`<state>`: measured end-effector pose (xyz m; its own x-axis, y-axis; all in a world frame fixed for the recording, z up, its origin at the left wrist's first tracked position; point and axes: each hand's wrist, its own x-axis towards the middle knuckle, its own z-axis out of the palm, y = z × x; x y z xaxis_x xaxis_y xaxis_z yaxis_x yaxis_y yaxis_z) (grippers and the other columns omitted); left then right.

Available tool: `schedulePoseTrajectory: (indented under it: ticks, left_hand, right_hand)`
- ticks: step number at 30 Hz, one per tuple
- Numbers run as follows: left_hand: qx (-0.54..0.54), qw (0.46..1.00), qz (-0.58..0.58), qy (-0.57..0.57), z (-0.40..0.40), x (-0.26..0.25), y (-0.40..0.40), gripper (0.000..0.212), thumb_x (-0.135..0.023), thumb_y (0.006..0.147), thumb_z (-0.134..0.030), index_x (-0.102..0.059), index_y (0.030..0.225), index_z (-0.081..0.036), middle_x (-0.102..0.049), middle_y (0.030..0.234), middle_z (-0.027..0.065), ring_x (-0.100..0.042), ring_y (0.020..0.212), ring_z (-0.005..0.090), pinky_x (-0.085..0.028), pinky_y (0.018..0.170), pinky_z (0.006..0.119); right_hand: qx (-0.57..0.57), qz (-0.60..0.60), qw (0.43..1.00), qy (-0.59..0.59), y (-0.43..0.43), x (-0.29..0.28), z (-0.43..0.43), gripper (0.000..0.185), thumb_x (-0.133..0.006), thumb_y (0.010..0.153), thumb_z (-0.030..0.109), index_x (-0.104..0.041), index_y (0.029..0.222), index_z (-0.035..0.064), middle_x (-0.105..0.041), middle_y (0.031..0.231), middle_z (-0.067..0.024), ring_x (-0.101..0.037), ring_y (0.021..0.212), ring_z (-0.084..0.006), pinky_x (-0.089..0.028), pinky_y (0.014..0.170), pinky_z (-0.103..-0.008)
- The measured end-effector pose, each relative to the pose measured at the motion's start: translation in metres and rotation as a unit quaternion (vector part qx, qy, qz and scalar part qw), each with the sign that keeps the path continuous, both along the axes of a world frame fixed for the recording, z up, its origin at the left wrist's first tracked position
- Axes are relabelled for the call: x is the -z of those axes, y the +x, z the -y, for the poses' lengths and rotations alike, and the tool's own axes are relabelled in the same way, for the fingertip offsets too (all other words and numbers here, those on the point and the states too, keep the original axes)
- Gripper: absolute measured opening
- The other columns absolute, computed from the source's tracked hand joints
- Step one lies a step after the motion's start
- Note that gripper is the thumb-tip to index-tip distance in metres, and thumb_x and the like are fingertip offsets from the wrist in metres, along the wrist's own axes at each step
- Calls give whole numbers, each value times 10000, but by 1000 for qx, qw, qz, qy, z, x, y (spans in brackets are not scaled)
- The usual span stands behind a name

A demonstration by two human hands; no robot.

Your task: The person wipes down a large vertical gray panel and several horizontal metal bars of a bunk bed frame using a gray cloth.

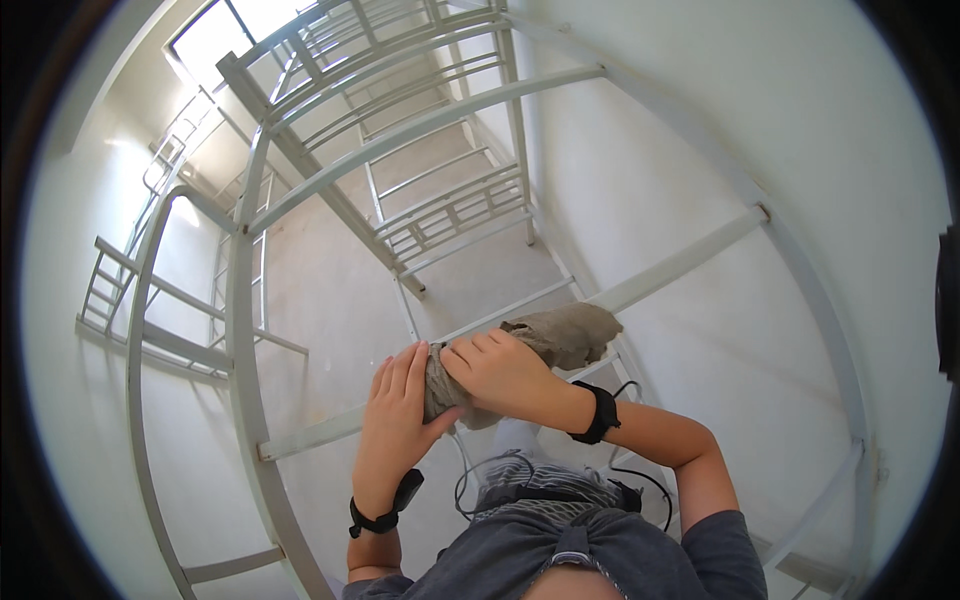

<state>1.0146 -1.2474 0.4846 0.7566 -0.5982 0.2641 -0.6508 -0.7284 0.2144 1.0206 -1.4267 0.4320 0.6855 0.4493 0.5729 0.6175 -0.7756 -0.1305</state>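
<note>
A grey-brown cloth (566,330) lies wrapped over a white metal crossbar (682,259) of a bed frame, in front of my body. My right hand (501,375) grips the middle of the cloth from above, fingers curled over the bar. At the cloth's left end, my left hand (397,401) curves over the bar with its thumb pressed to the fabric. The cloth's right part spreads loosely along the bar with a ragged edge. Under the cloth and hands, that stretch of bar is hidden.
The white upright post (244,315) and curved ladder rail (136,352) stand at left. Another metal bunk bed (450,206) is ahead, above a grey floor (315,300). A white wall (675,150) runs along the right. Black cables (651,476) hang near my waist.
</note>
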Motion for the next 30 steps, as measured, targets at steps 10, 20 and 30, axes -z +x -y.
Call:
schedulePoseTrajectory:
  ticks: [10, 20, 30]
  left_hand:
    - [49, 996, -16, -66, 123, 15, 14, 774, -752, 680, -381, -435, 1243, 45, -555, 1010, 173, -545, 933, 349, -438, 791, 407]
    - [61, 992, 103, -29, 363, 51, 28, 547, -670, 771, -255, -436, 1184, 16, -535, 954, 101, -564, 837, 224, -449, 689, 338]
    - [162, 975, 138, -70, 318, 49, 37, 494, -661, 786, -227, -444, 1154, 19, -529, 921, 129, -572, 814, 260, -464, 685, 353]
  right_hand:
    - [104, -19, 992, 68, -22, -9, 111, 407, -655, 646, 163, -574, 1032, 64, -594, 978, -92, -546, 941, -272, -406, 874, -390]
    - [288, 18, 952, 102, -29, -6, 295, 391, -649, 622, 43, -577, 1004, 86, -584, 1022, -68, -492, 1039, -298, -372, 932, -399]
    - [369, 10, 929, -28, -22, -5, 290, 362, -640, 614, -11, -560, 958, 70, -572, 979, -73, -491, 1025, -279, -373, 929, -382]
